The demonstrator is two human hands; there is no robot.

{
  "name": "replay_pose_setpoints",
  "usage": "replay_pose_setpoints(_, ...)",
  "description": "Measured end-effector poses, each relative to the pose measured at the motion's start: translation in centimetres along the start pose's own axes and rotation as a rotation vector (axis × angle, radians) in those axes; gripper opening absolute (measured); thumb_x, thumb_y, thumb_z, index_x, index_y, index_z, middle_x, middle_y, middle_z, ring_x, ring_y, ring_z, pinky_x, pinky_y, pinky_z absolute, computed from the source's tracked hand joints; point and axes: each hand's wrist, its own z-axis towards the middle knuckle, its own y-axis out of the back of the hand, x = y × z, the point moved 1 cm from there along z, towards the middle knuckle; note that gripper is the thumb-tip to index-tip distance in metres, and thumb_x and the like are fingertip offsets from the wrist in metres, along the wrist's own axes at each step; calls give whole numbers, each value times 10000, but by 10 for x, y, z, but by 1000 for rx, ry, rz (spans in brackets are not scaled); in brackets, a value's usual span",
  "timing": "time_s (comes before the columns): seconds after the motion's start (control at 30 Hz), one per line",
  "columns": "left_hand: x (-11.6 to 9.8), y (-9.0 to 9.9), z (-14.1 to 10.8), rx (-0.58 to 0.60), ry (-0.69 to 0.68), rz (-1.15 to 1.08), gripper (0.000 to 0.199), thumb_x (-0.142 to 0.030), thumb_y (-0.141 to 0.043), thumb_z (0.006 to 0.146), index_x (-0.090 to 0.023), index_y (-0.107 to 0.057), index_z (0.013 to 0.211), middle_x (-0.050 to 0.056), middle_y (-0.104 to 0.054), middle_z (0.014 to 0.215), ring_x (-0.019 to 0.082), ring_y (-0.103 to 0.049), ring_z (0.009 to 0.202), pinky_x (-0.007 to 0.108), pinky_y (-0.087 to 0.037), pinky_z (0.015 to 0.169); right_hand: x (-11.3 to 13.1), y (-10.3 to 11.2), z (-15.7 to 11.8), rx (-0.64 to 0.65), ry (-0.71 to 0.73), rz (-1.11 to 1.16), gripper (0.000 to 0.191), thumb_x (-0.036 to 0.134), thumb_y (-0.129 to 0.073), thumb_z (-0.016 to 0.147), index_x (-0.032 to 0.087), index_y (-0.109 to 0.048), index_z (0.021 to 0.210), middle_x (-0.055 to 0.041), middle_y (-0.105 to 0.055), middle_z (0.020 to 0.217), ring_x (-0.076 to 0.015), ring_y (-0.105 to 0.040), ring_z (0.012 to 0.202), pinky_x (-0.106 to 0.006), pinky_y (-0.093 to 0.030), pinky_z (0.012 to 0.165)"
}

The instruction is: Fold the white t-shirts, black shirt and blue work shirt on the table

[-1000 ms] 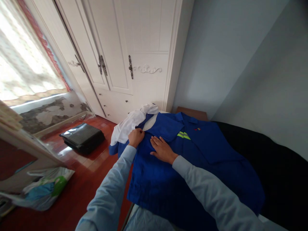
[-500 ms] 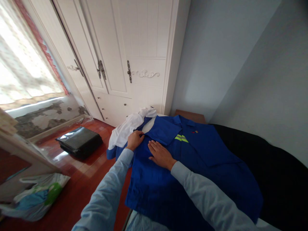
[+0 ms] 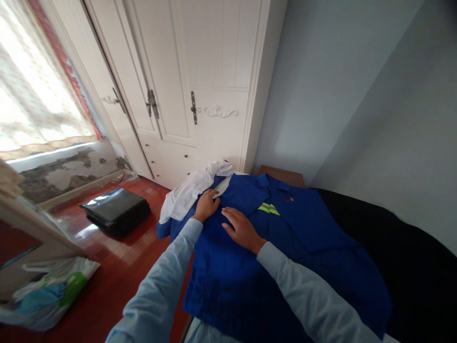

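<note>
A blue work jacket (image 3: 228, 276) lies spread out in front of me, with a collar at its far edge and a yellow-green reflective strip (image 3: 268, 208) on the chest. One blue sleeve (image 3: 246, 191) is folded over the front. Beside that sleeve's cuff end is my left hand (image 3: 207, 205), fingers bent and apart, gripping nothing that I can see. My right hand (image 3: 243, 229) hovers at or just above the jacket below the sleeve, open with fingers stretched toward the left hand. A white garment (image 3: 187, 193) lies bunched past my left hand.
Dark cloth (image 3: 403, 257) covers the surface to the right. A white wardrobe (image 3: 217, 62) stands behind. On the red floor (image 3: 143, 252) at left are a black case-like object (image 3: 116, 212) and a plastic bag (image 3: 50, 295) with things in it. A brown wooden piece (image 3: 283, 175) stands by the wall.
My left hand has let go of the sleeve's edge and its fingers have loosened. My right hand has lifted slightly, fingers no longer pressed flat. The jacket lies nearly the same.
</note>
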Motion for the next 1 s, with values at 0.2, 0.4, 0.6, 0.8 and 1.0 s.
replay_pose_setpoints(0.2, -10, -20, 17, 106, -185, 11, 354, -307, -522, 943, -160, -675, 1227, 125, -634, 1340, 253, -581, 1266, 409, -444, 1105, -47, 12, 40, 22, -160, -61, 524, 300, -542, 938, 92, -517, 1418, -171, -523, 1441, -236, -475, 1376, -442, -369, 1204)
replay_pose_setpoints(0.4, -18, -28, 10, 234, -246, 175, 383, -293, -463, 982, -151, -642, 1290, 126, -582, 1417, 268, -496, 1368, 449, -405, 1127, -123, 23, 100, 85, -500, -177, 536, 314, -459, 978, 8, -484, 1418, -222, -524, 1422, -251, -505, 1356, -394, -384, 1178)
replay_pose_setpoints(0.6, -20, -30, 3, 227, -283, 242, 420, -356, -402, 1021, -140, -608, 1317, 138, -556, 1443, 281, -436, 1416, 463, -418, 1097, -143, 11, 131, 234, -225, -188, 501, 223, -522, 929, 97, -540, 1414, -138, -478, 1496, -229, -411, 1439, -401, -301, 1237)
replay_pose_setpoints(0.8, -20, -32, 1, 192, -267, 211, 386, -334, -451, 1001, -162, -610, 1308, 117, -562, 1440, 278, -463, 1395, 459, -424, 1094, -157, -19, 117, 488, -94, -237, 529, 300, -334, 1026, 85, -441, 1498, -154, -372, 1557, -253, -338, 1482, -474, -304, 1229)
replay_pose_setpoints(1.0, -18, -35, 0, 163, -264, 182, 376, -331, -450, 998, -180, -612, 1302, 107, -583, 1421, 273, -457, 1399, 462, -420, 1099, -165, -22, 105, 470, -168, -288, 652, 459, -253, 1046, 59, -323, 1556, -167, -257, 1607, -275, -219, 1527, -516, -238, 1245)
